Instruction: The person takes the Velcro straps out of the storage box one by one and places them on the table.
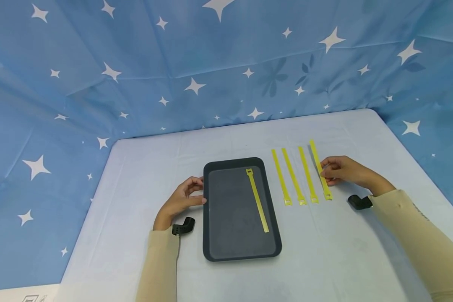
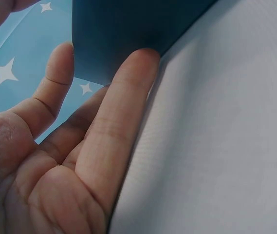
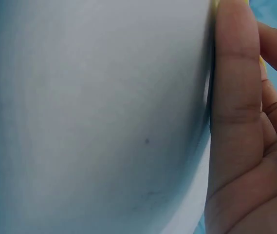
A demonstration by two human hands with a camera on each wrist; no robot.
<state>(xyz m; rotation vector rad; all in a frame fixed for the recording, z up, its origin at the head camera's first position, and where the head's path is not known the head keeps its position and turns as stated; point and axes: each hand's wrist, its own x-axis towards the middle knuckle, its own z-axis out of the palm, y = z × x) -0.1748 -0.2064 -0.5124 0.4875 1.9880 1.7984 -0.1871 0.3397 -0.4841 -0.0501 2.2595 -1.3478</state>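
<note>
In the head view a dark grey tray [image 1: 230,209] lies on the table, with one yellow cable strap [image 1: 259,204] on its floor, toward the right side. My left hand [image 1: 183,197] rests against the tray's left side. In the left wrist view the left fingertips [image 2: 143,61] touch the tray's outer wall [image 2: 114,39], not curled round it. Right of the tray, several yellow cable straps [image 1: 294,176] lie side by side, slotted heads toward me. With thumb and fingers my right hand [image 1: 339,171] pinches the rightmost strap [image 1: 316,157]; a shadow beside it suggests it is slightly raised.
A white cloth covers the table [image 1: 324,260]. Behind it hangs a blue curtain [image 1: 136,54] with white stars. Each wrist carries a small black camera, one near the tray's left side. A pale printed item [image 1: 22,293] shows at the lower left corner.
</note>
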